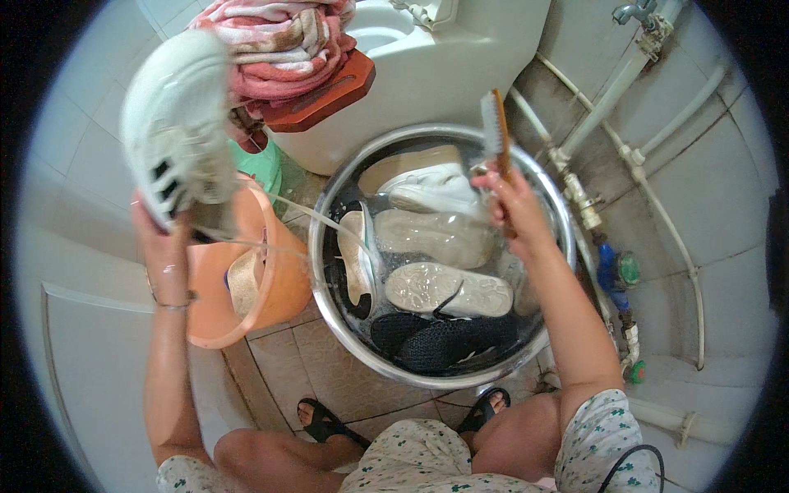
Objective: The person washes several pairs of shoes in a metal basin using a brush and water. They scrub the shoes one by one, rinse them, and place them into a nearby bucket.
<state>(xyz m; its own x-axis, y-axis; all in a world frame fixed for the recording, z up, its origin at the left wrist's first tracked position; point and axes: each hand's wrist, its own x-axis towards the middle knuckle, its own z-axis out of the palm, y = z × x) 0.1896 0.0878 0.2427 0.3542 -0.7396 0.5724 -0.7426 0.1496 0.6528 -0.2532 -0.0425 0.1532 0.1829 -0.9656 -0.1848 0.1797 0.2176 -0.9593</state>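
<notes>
My left hand (pixel 163 249) grips a white sneaker (pixel 175 117) with black stripes by its heel end, raised above an orange bucket (pixel 286 296). Its wet laces trail toward a large metal basin (pixel 382 363). My right hand (pixel 521 212) is closed around a scrubbing brush (pixel 500 132) with white bristles and an orange-brown back, held over the basin's right side. In the basin's water lie several shoes: a white shoe (pixel 431 188), a sole-up shoe (pixel 431 237), another pale sole (pixel 447 289), a dark knit pair (pixel 459 345) and a shoe (pixel 354 256) on its side.
Behind the basin stands a white toilet (pixel 431 80). A folded pink towel (pixel 283 55) rests on a red-brown stool (pixel 327 95), with a green container (pixel 259 166) below. Pipes with a blue valve (pixel 610 271) run along the right wall. An insole-like piece (pixel 245 283) sits inside the bucket.
</notes>
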